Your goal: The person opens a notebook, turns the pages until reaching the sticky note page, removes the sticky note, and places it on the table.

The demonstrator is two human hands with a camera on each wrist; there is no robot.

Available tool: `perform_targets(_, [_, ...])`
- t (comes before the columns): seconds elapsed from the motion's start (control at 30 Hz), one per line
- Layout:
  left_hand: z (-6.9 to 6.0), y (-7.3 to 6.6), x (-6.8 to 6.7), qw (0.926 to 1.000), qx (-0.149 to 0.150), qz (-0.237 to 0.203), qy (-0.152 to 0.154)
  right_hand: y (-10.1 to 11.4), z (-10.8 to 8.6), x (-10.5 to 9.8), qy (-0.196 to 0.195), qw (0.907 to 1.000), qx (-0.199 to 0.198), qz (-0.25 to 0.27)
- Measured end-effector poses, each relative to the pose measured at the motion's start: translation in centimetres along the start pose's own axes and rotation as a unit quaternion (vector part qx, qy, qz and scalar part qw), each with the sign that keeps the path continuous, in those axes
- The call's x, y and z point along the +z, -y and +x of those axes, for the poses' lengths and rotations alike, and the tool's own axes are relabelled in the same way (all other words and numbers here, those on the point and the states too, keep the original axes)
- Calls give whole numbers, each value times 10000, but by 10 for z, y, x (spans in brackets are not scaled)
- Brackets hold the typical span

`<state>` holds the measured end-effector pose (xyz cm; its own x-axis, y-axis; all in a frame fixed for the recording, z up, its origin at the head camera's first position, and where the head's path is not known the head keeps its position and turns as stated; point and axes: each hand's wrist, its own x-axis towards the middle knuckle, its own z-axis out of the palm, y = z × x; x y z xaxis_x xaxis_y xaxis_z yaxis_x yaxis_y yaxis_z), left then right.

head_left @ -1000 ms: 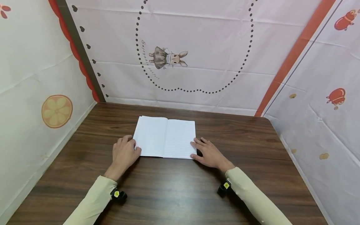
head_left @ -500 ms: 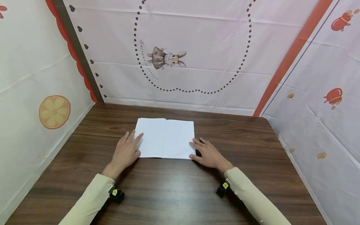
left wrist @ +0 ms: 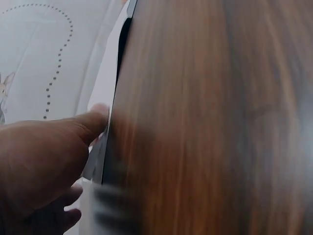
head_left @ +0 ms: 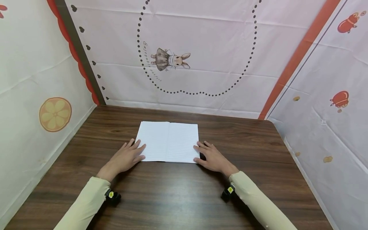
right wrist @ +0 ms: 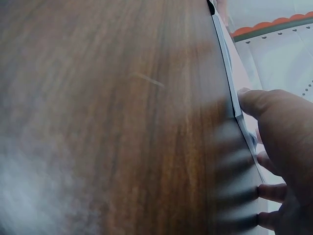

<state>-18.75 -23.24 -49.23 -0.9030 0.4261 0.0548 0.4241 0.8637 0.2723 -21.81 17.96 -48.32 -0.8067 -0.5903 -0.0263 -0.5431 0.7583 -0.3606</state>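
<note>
One lined notebook (head_left: 161, 140) lies spread on the brown worktop (head_left: 175, 188), between two hands. The left hand (head_left: 124, 158) has its grip released, extended fingers and thumb resting at the left page's outer side; the right hand (head_left: 214, 158), grip likewise released, touches the right page's outer side.
</note>
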Motion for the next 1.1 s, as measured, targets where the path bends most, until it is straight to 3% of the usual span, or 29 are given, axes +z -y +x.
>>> perform_targets(0.27, [-4, 9, 0, 9989, 8, -439, 166, -5, -3, -1, 60, 9998, -142, 92])
perform_targets(0.5, [-5, 10, 0, 9986, -3, -508, 127, -9, -3, -3, 246, 9995, -197, -6])
perform_targets(1.1, [-6, 9, 1, 9983, -8, -574, 31, -4, -2, 1, -173, 9997, -114, 134])
